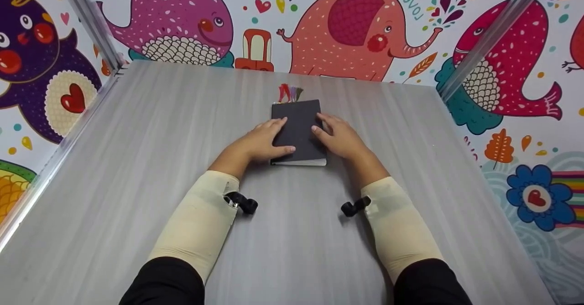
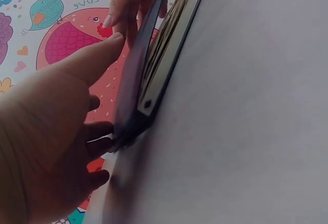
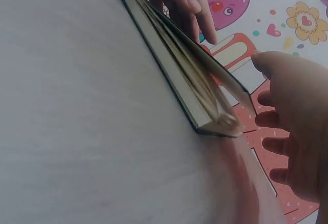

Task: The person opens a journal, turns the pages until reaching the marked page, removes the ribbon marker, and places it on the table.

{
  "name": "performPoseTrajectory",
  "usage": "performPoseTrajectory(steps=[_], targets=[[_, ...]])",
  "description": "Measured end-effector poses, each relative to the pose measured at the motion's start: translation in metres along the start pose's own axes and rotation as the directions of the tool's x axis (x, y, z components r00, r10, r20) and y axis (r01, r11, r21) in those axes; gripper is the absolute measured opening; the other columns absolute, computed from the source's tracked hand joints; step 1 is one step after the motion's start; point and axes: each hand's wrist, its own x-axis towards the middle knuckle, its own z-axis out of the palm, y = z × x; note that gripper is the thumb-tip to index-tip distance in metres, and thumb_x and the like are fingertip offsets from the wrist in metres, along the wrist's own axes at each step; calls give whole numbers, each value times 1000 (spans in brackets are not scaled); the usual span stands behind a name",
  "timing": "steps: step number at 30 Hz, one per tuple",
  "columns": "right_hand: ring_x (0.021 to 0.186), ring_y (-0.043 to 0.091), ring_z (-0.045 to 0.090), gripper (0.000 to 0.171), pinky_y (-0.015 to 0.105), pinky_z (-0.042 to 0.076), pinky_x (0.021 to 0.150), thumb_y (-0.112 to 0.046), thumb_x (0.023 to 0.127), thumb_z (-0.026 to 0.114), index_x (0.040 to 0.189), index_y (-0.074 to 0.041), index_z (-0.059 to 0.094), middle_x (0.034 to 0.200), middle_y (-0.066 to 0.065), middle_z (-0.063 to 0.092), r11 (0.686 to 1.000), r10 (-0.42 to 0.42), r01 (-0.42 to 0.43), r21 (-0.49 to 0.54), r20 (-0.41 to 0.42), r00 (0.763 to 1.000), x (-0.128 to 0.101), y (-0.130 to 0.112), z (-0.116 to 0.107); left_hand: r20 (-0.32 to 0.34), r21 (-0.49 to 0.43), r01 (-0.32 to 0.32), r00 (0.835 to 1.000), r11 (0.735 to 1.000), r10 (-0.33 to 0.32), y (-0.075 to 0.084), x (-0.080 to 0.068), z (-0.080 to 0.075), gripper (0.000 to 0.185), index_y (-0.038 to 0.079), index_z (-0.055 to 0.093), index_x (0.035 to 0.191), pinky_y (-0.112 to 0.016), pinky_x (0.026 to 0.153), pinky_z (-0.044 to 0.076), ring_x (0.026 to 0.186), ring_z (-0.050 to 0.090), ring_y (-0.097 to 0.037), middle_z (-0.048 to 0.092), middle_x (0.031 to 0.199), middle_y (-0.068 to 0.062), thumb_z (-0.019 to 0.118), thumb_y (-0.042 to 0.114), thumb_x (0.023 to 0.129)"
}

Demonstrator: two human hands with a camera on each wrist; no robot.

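Observation:
A dark-covered notebook (image 1: 299,131) lies on the grey table, with red, purple and green strands (image 1: 290,93) sticking out past its far edge. In the wrist views its cover stands slightly raised at the unbound side, and cream pages (image 3: 177,67) show beneath. My left hand (image 1: 262,141) is at the notebook's left side, thumb over the cover and fingertips close along the bound edge. At the opposite side is my right hand (image 1: 342,138), its fingers spread and loosely bent beside the cover's free edge. Nothing is gripped in either hand.
The grey table (image 1: 173,122) extends around the notebook. Printed cartoon-animal panels (image 1: 191,18) stand behind it and at both sides, with metal posts (image 1: 492,38) at the corners. Small black cameras (image 1: 246,204) are strapped over the cream sleeves on both wrists.

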Motion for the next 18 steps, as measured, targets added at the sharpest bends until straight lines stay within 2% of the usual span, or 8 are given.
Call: performPoseTrajectory(steps=[11, 18], targets=[[163, 33, 34, 67, 62, 26, 133, -62, 107, 50, 165, -29, 45, 173, 8, 41, 979, -16, 29, 201, -68, 998, -5, -13, -6, -12, 28, -21, 1000, 999, 22, 12, -3, -2, 95, 27, 29, 171, -65, 134, 20, 167, 22, -35, 24, 180, -7, 59, 75, 96], [160, 29, 41, 65, 59, 36, 129, -61, 108, 47, 164, -28, 45, 172, 4, 44, 931, -60, 96, 352, -110, 992, -7, -24, -10, -65, 8, -88, 994, 996, 89, 28, -7, -8, 93, 30, 31, 170, -66, 133, 23, 166, 26, -33, 27, 179, -3, 60, 76, 95]])
